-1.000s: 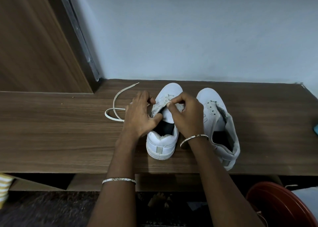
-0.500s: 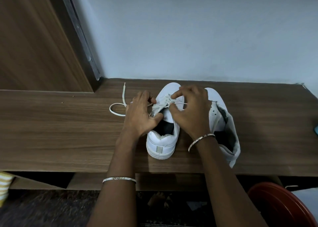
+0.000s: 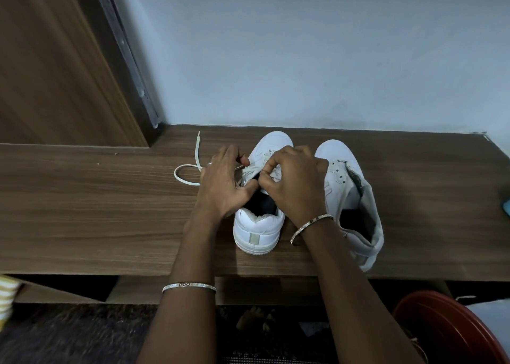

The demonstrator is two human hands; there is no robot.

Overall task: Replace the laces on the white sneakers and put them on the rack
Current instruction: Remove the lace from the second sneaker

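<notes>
**White sneakers [image 3: 258, 231] part-laced on the counter: loose slack and a missed eyelet are the risks**

Both shoes stand side by side on the wooden counter [image 3: 96, 211], toes to the wall. The sneaker being laced [image 3: 273, 142] sits between the person's wrists. The second sneaker [image 3: 356, 198] is just to its right, its eyelets bare and its collar sagging open.

The left hand [image 3: 223, 181] grips the near shoe's upper, with fingers curled against its side and the thumb at the tongue opening. The right hand [image 3: 295, 181] is closed in a pinch over the eyelet row, apparently on the lace [image 3: 179, 177]. The fingers hide the exact hole. The lace's free end trails left in a loose loop on the counter, its tip pointing to the wall.

Lacing looks to be in its early rows, with one whole shoe left to do.

Things that could go wrong from here:
- A hard pull from the right hand could drag the trailing end through and leave the two sides uneven.
- The loop could snag under the left wrist.
- With the holes hidden, an eyelet could be skipped or the flat lace twisted.
- If the left hand's grip slackens, a tug could slide the shoe into its neighbour, which stands near the counter's front edge.
</notes>
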